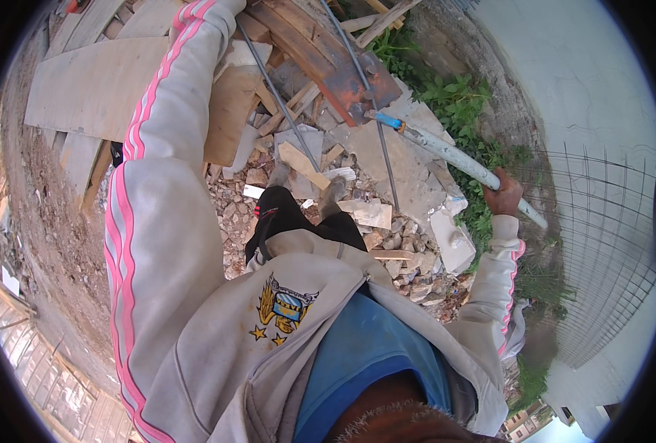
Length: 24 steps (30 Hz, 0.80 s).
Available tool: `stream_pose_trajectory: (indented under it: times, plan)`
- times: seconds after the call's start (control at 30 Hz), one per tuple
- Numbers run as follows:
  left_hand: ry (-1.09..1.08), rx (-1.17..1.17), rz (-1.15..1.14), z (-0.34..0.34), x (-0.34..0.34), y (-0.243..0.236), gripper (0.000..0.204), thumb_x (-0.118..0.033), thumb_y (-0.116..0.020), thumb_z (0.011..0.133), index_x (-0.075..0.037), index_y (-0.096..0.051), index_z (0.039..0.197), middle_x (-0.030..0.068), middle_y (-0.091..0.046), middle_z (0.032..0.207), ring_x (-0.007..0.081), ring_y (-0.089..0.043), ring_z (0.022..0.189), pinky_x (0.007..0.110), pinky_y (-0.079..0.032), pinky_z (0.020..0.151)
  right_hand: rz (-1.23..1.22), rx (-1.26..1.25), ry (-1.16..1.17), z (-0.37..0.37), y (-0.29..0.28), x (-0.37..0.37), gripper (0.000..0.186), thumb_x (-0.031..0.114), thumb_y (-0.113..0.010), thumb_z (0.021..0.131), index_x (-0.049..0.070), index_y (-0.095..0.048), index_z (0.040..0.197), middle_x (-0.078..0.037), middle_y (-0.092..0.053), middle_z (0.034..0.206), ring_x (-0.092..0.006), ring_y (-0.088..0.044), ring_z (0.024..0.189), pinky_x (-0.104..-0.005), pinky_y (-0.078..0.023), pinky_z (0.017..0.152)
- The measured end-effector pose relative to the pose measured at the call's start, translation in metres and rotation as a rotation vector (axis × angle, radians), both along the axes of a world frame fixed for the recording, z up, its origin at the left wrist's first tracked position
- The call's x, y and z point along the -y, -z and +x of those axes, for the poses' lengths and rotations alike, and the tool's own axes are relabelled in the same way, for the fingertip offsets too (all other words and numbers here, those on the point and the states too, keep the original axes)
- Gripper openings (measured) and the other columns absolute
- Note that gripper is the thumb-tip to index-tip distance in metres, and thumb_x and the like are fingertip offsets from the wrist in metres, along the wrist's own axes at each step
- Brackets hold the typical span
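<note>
My right hand (503, 193) is closed around a long pale pipe (453, 153), which is blue at its far end with an orange patch beside it. The pipe slants up and left, its blue end close to the reddish-brown end of a worn beam (320, 46). My left arm, in a grey sleeve (167, 88) with pink stripes, stretches forward to the top edge. The left hand lies beyond the picture. Thin metal rods (284, 105) lean across the rubble between my arms. By my feet is a short wood piece (304, 165).
Broken stones (233, 221) and concrete slabs (387, 159) cover the ground around my feet. Plywood sheets (95, 87) lie at the far left. Green plants (453, 103) grow along the right, beside a wire mesh (601, 244) and a pale wall (582, 81).
</note>
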<state>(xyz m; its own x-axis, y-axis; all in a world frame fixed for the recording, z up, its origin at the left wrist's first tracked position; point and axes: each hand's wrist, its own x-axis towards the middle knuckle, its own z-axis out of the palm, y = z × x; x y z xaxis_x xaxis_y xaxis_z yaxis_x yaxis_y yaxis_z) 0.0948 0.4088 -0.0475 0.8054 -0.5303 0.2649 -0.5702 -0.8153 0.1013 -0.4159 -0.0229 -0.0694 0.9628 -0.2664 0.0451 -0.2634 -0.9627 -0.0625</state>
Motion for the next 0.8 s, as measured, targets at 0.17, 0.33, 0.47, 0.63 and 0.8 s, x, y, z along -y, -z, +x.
stream_pose_trajectory:
  times: [0.17, 0.33, 0.47, 0.63, 0.8]
  plan:
    - [-0.013, -0.06, -0.019, -0.009, -0.003, -0.008, 0.082, -0.074, -0.054, 0.081, -0.024, -0.048, 0.146, 0.0077, -0.037, 0.156, 0.0321, -0.032, 0.145, 0.055, -0.024, 0.115, -0.016, 0.089, 0.26, -0.065, 0.002, -0.105, 0.027, 0.026, -0.082, 0.071, 0.011, -0.068, 0.088, -0.016, -0.067, 0.071, -0.0383, -0.067, 0.069, -0.0465, -0.052, 0.061]
    - [-0.042, -0.066, -0.009, -0.011, -0.007, -0.011, 0.081, -0.075, -0.052, 0.082, -0.026, -0.047, 0.146, 0.0078, -0.036, 0.157, 0.0317, -0.03, 0.146, 0.055, -0.021, 0.116, 0.009, 0.044, 0.542, -0.093, -0.012, -0.233, 0.027, 0.027, -0.082, 0.071, 0.01, -0.067, 0.087, -0.018, -0.065, 0.07, -0.0409, -0.066, 0.068, -0.0468, -0.051, 0.06]
    - [-0.019, -0.051, -0.019, -0.013, -0.008, -0.01, 0.079, -0.074, -0.051, 0.083, -0.027, -0.047, 0.145, 0.0078, -0.036, 0.157, 0.0309, -0.029, 0.146, 0.056, -0.019, 0.117, 0.012, 0.064, 0.705, -0.101, -0.003, -0.294, 0.027, 0.029, -0.08, 0.073, 0.01, -0.068, 0.087, -0.018, -0.066, 0.07, -0.0413, -0.066, 0.069, -0.0475, -0.052, 0.06]
    - [-0.022, -0.046, -0.06, -0.013, -0.008, -0.005, 0.078, -0.073, -0.052, 0.083, -0.026, -0.046, 0.145, 0.0085, -0.037, 0.156, 0.0311, -0.031, 0.145, 0.057, -0.021, 0.115, -0.032, 0.077, 0.809, -0.096, -0.01, -0.335, 0.025, 0.03, -0.078, 0.075, 0.009, -0.069, 0.086, -0.019, -0.066, 0.072, -0.0411, -0.066, 0.07, -0.0476, -0.052, 0.061]
    - [0.06, 0.079, 0.021, 0.036, -0.004, 0.04, 0.091, -0.085, -0.039, 0.082, -0.027, -0.04, 0.152, 0.0167, -0.031, 0.158, 0.038, -0.024, 0.148, 0.061, -0.02, 0.117, -0.14, 0.043, 0.966, -0.078, -0.016, -0.395, 0.026, 0.03, -0.08, 0.074, 0.014, -0.071, 0.092, -0.015, -0.069, 0.074, -0.0375, -0.069, 0.072, -0.0473, -0.053, 0.062]
